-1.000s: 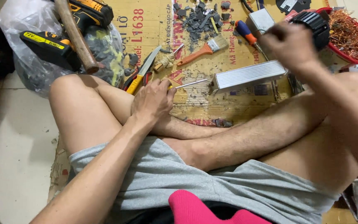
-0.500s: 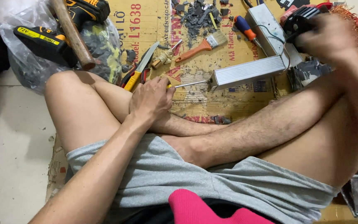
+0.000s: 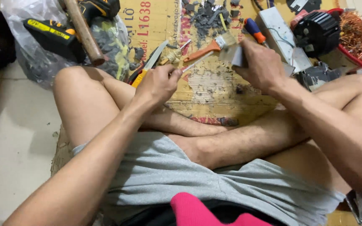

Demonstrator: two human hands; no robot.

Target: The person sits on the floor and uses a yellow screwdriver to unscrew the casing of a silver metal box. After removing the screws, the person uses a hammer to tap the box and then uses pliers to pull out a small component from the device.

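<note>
I sit cross-legged on a cardboard sheet [image 3: 214, 90]. My left hand [image 3: 158, 83] is closed around a thin metal tool [image 3: 194, 62] whose tip points up and right. My right hand [image 3: 261, 67] grips a grey metal bar [image 3: 234, 52], held end-on just above the cardboard. The tool's tip is close to the bar. A yellow-handled blade [image 3: 149, 65] lies just beyond my left hand.
An orange-handled brush [image 3: 208, 47], a blue-and-orange screwdriver [image 3: 254, 29], a white box [image 3: 279, 29] and grey debris [image 3: 208, 16] lie ahead. A black ribbed part [image 3: 317, 31] sits by a red tray of copper wire [image 3: 361, 37]. A hammer handle [image 3: 84, 33] and power tool [image 3: 49, 31] rest at left.
My right hand came from the black part at far right to the middle and picked up the grey metal bar. My left hand left my leg and took the thin tool.
</note>
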